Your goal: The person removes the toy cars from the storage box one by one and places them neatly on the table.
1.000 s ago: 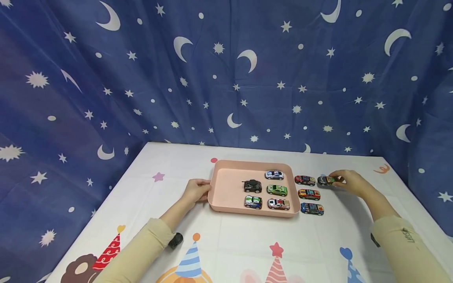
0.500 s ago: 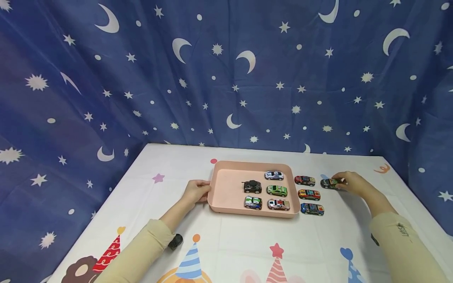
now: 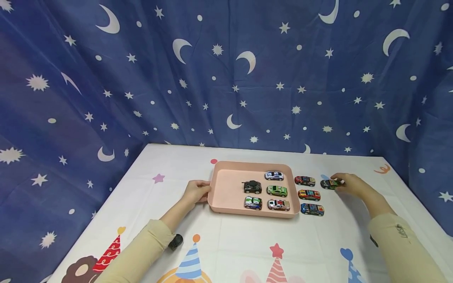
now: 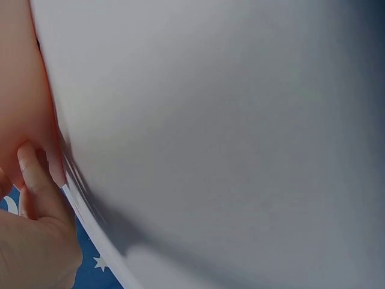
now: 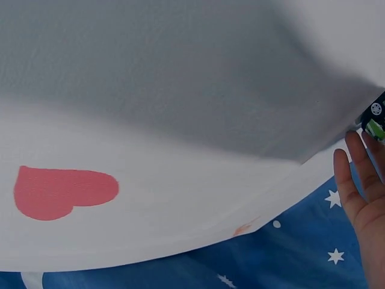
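A shallow pink tray (image 3: 226, 173) lies on the table, and my left hand (image 3: 194, 192) grips its left rim. In the left wrist view, the left hand (image 4: 42, 223) has a digit against the tray wall (image 4: 24, 90). Inside the tray are a black toy tank (image 3: 253, 187) and several toy cars, among them a green car (image 3: 277, 191). Right of the tray, my right hand (image 3: 350, 185) is at the right end of a dark green toy car (image 3: 328, 184). In the right wrist view, straight fingers (image 5: 344, 171) of that hand show near the car (image 5: 376, 123); the far fingers are cut off.
Between the tray and the dark green car stand a red-black car (image 3: 305, 181), a red-yellow car (image 3: 309, 195) and a blue car (image 3: 312, 209). The white printed tablecloth (image 3: 240, 243) covers the table. A blue star-patterned curtain (image 3: 198, 86) hangs behind it.
The dark green car has shifted slightly right, then stayed put. My right fingers have drawn apart a little, so more of the car shows. The left hand and tray keep their places.
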Motion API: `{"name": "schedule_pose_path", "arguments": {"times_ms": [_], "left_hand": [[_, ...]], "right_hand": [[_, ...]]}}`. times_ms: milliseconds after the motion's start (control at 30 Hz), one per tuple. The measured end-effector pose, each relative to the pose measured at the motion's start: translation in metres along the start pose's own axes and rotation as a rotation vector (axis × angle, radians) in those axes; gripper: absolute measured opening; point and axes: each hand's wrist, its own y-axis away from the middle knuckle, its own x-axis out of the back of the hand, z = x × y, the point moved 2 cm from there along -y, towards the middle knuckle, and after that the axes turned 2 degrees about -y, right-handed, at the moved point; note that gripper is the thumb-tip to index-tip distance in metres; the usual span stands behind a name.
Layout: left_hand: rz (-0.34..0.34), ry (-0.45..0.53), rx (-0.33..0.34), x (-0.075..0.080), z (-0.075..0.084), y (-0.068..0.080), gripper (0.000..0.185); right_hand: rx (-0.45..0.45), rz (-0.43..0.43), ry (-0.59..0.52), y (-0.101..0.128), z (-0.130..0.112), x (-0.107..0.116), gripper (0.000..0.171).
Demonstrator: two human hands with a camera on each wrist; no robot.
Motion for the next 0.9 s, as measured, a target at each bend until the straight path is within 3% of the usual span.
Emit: {"name": "schedule_pose_path", "arguments": {"times_ms": [200, 433, 733, 900], "left_hand": [[-0.001, 0.002, -0.002, 0.0, 0.001, 0.0, 0.03], [0.012, 0.01, -0.004, 0.0, 0.0, -0.001, 0.029], [0.02, -0.005, 0.013, -0.002, -0.001, -0.002, 0.029], [0.021, 0.004, 0.01, -0.001, 0.0, 0.0, 0.029]], "right_hand": [[-0.043, -0.009, -0.009, 0.001, 0.001, 0.001, 0.045], [-0.089, 0.012, -0.023, 0.001, -0.002, 0.0, 0.039], [0.001, 0.119, 0.03, -0.004, -0.018, -0.002, 0.026], [0.031, 0.134, 0.044, -0.008, -0.029, -0.002, 0.027]]}}
